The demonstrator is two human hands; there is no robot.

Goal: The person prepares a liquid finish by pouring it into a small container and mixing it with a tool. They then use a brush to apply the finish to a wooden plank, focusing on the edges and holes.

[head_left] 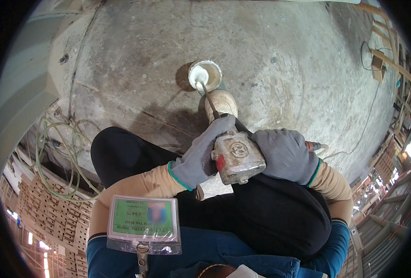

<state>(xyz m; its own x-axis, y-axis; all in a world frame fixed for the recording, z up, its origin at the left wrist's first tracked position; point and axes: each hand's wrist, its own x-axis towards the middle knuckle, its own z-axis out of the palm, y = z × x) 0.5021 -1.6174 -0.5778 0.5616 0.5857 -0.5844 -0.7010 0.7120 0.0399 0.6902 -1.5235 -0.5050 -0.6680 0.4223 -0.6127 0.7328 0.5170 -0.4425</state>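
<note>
My left hand (199, 155), in a grey glove with a green cuff, is closed around the front of a worn metal power mixer (239, 156) with a red patch on its side. My right hand (286, 155), also gloved, grips the mixer's right side. A reddish fitting (313, 146) sticks out beyond the right hand. From the front of the mixer a thin rod (210, 100) slants down into a round white tub (217, 69). White paste or liquid fills part of the tub, and the rod's tip is hidden in it.
My shoe (222, 102) stands against the tub on the stained concrete floor (140, 51). A pale green hose (41, 139) lies coiled at left, near stacked perforated blocks (43, 208). An ID badge (144, 224) hangs over my lap. Wooden beams (400, 69) lie at far right.
</note>
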